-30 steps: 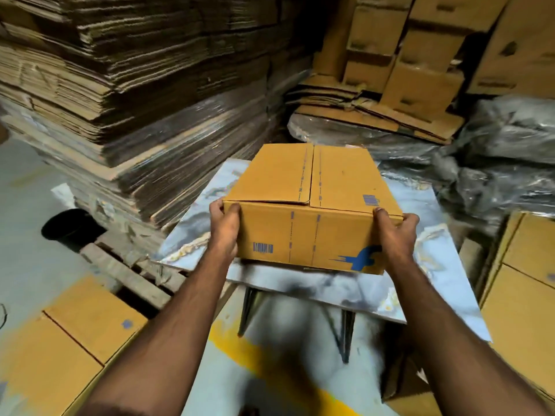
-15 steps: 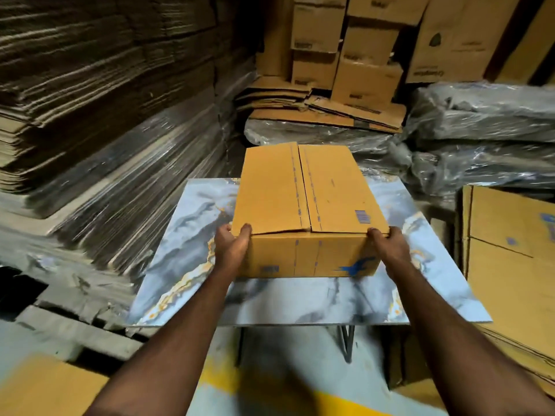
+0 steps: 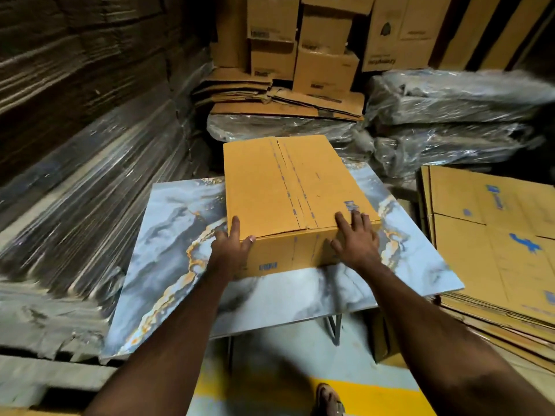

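I see one cardboard box (image 3: 288,190) on one tabletop (image 3: 168,235); left hand (image 3: 231,250) fingers clamp its near corner; right hand (image 3: 356,240) fingers lie spread flat on top.

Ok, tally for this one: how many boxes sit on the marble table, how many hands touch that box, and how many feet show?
cardboard box on the marble table: 1
Hands touching it: 2, left hand and right hand
sandalled foot: 1
Total: 4

both forearms are bare right down to the left hand (image 3: 229,250) and right hand (image 3: 356,240), which are uncovered too; one foot (image 3: 327,397) wears a dark strapped sandal.
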### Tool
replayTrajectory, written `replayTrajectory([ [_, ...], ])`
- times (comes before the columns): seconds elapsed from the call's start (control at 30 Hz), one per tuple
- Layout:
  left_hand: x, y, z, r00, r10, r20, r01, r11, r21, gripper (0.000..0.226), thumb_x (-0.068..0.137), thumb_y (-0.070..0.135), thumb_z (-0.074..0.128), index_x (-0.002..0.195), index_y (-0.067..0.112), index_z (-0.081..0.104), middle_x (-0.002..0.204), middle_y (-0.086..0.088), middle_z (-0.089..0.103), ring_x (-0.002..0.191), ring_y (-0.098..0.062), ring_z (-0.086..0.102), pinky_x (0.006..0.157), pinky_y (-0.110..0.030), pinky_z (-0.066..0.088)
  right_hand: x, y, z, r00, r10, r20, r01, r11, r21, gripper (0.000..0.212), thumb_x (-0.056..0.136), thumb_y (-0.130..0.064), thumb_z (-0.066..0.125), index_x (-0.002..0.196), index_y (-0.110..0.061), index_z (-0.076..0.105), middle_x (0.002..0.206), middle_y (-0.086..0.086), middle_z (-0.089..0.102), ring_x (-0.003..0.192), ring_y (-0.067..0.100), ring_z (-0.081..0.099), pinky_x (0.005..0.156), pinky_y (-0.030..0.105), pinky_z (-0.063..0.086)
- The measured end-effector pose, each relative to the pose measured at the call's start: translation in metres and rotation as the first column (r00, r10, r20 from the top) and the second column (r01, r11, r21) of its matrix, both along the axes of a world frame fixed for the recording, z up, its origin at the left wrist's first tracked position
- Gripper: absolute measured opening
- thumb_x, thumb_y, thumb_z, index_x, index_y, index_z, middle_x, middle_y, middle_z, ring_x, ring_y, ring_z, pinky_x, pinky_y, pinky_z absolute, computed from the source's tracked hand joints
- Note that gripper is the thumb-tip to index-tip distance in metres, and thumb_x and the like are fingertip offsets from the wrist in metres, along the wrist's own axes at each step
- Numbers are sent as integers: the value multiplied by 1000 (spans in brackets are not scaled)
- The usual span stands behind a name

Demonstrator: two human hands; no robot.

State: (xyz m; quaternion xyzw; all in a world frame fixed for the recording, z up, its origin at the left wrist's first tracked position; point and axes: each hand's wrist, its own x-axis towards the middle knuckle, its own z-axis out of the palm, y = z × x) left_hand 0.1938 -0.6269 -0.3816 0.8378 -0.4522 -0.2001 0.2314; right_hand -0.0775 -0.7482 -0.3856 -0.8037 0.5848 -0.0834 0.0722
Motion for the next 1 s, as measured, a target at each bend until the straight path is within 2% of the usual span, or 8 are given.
replayTrajectory([
  [0.3, -12, -40, 10, 993, -114, -18, 115, 978, 176, 71, 101, 49, 37, 157, 29, -2, 160, -22, 10, 143, -46, 21, 112, -56, 27, -24, -47, 4, 994, 89, -71, -80, 989, 121, 85, 92, -41, 61, 157, -33, 7, 165, 5, -7, 151, 31, -9, 116, 62, 14],
  [0.4, -25, -56, 23, 959, -158, 234, 105, 969, 223, 71, 97, 47, 43, 155, 18, 15, 162, -19, -4, 149, -41, 1, 116, -61, 13, -29, -54, 0, 984, 39, 175, -44, 999, 25, 73, 94, -34, 58, 156, -25, 20, 165, 7, 5, 152, 29, 3, 116, 58, 17],
  [0.53, -58, -92, 48, 849, -316, 422, 305, 947, 95, 76, 82, 47, 52, 148, 21, 27, 162, -20, -8, 150, -38, -6, 114, -64, 3, -45, -48, -21, 686, -332, 648, 438, 899, -3, 54, 96, -24, 49, 146, -6, 40, 152, 19, 37, 140, 36, 33, 110, 45, 28],
  [0.63, -95, -117, 46, 804, -413, 429, 393, 909, 139, 83, 85, 59, 50, 154, 24, 21, 163, -17, -9, 150, -34, -10, 117, -61, -1, -54, -64, -41, 391, -551, 737, 328, 832, 448, 38, 101, -31, 38, 122, -9, 62, 130, 17, 59, 122, 34, 52, 96, 33, 36],
  [0.73, -115, -139, 36, 732, -467, 497, 446, 879, 168, 92, 82, 76, 44, 155, 28, 16, 163, -16, -8, 150, -33, -11, 116, -61, -6, -64, -83, -57, 139, -736, 663, 214, 676, 705, 62, 93, -68, 20, 98, -27, 67, 121, 11, 65, 110, 29, 59, 98, 41, 46],
  [0.87, -109, -160, 15, 707, -490, 509, 422, 871, 252, 105, 71, 91, 35, 155, 37, 5, 164, -16, -1, 151, -34, -3, 113, -67, -1, -66, -95, -65, 63, -838, 542, 79, 545, 835, 75, 100, -64, 6, 85, -16, 62, 78, 4, 63, 76, 20, 58, 69, 28, 42],
  [0.93, -103, -162, 3, 714, -464, 525, 396, 885, 244, 110, 63, 96, 25, 155, 39, 6, 163, -17, 8, 150, -35, 6, 111, -68, 8, -63, -102, -73, 103, -852, 514, 65, 521, 851, 86, 93, -75, 9, 90, -10, 65, 80, 8, 65, 84, 24, 62, 75, 27, 45],
  [1.0, -102, -161, -4, 707, -443, 551, 398, 893, 208, 111, 62, 96, 19, 155, 37, 12, 162, -16, 15, 149, -36, 13, 110, -67, 12, -68, -120, -103, 101, -868, 485, 37, 491, 870, 107, 73, -93, 16, 113, -9, 68, 107, 14, 69, 103, 29, 63, 97, 36, 48],
])
